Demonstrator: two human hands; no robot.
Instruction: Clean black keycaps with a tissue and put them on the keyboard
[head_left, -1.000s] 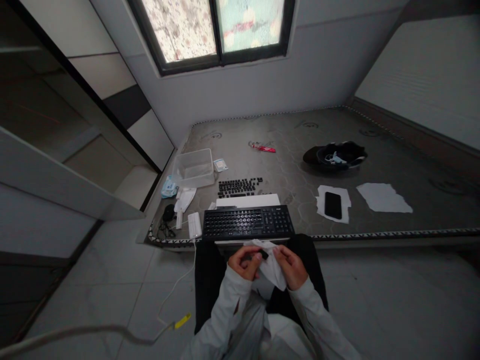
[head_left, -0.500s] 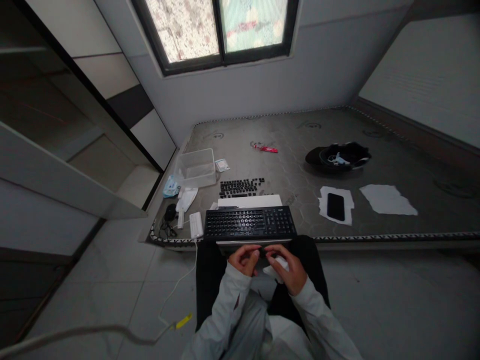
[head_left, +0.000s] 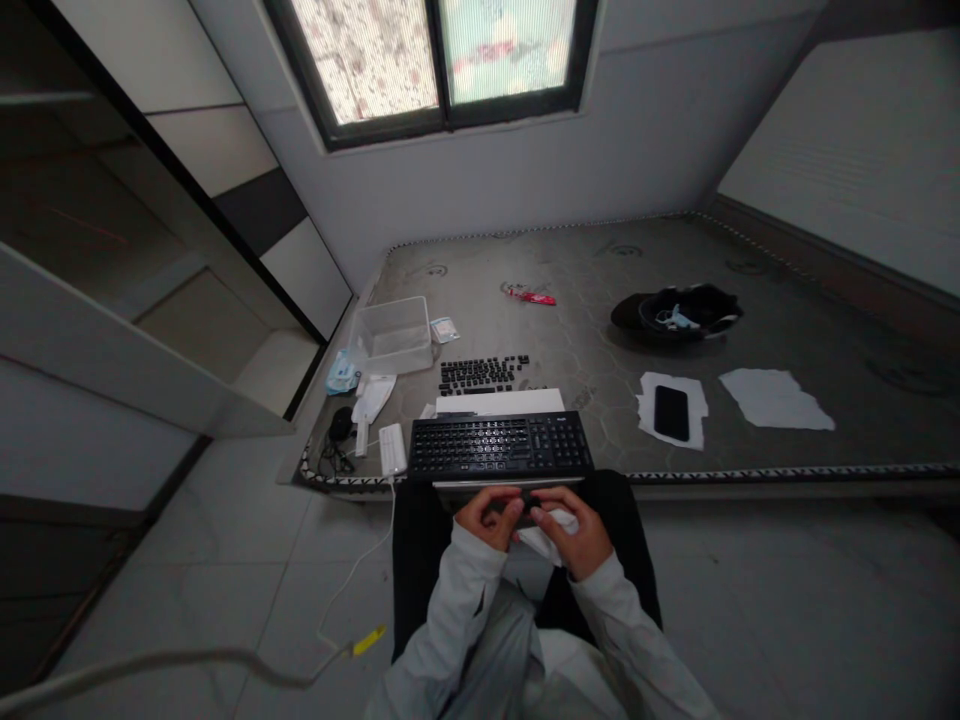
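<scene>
My left hand (head_left: 491, 518) is closed, pinching a small black keycap (head_left: 529, 502) between thumb and fingers. From the other side my right hand (head_left: 574, 530) meets it, fingers closed at the keycap and around a crumpled white tissue (head_left: 546, 540). Both hands are low over my lap, just in front of the black keyboard (head_left: 499, 447). Many of the keyboard's key positions look bare of caps. Rows of loose black keycaps (head_left: 480, 375) lie on the mattress behind it, past a white sheet or board (head_left: 501, 402). The fingers partly cover the keycap.
Left on the mattress (head_left: 585, 345) are a clear plastic box (head_left: 394, 335), a blue face mask (head_left: 343, 372), a white power strip (head_left: 391, 450) and a black cable (head_left: 335, 455). Right are a phone (head_left: 671, 413) on paper, another paper sheet (head_left: 778, 398) and a black cap (head_left: 675, 312).
My hands stay over my lap, with small finger movements around the keycap. The right hand and the tissue have shifted slightly.
</scene>
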